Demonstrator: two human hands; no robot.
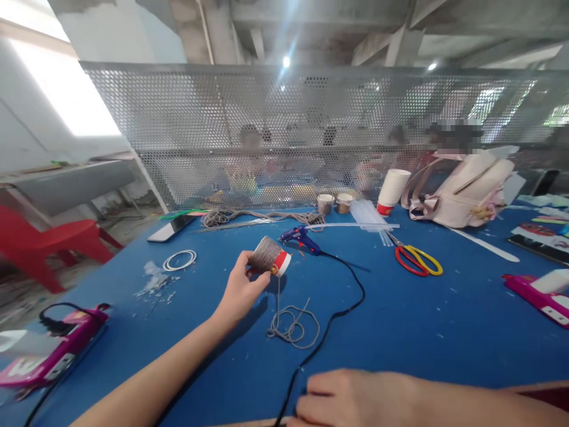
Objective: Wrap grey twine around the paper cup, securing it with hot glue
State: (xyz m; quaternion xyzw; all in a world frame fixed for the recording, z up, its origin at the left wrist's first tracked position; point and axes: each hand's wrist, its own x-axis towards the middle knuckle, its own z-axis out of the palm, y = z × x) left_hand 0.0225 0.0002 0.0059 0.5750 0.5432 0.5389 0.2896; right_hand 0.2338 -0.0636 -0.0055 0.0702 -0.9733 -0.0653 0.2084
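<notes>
My left hand (pixel 240 290) is raised over the blue table (pixel 444 320) and grips a paper cup (pixel 269 257) lying on its side, mostly wound with grey string, its red and white rim facing right. A strand hangs from the cup to a loose coil of string (pixel 293 326) on the table. My right hand (pixel 351 397) rests low at the near edge, fingers curled beside the black cable (pixel 338 308). That cable runs up to a blue glue gun (pixel 301 237) lying just beyond the cup.
Red and yellow scissors (pixel 418 261), clear glue sticks (pixel 368 216), a stack of paper cups (pixel 392 191) and a pale bag (pixel 466 190) lie at the back right. A phone (pixel 171 228), a white ring (pixel 179 260) and a pink power strip (pixel 57 350) are left. A perforated metal screen (pixel 284 130) closes the far edge.
</notes>
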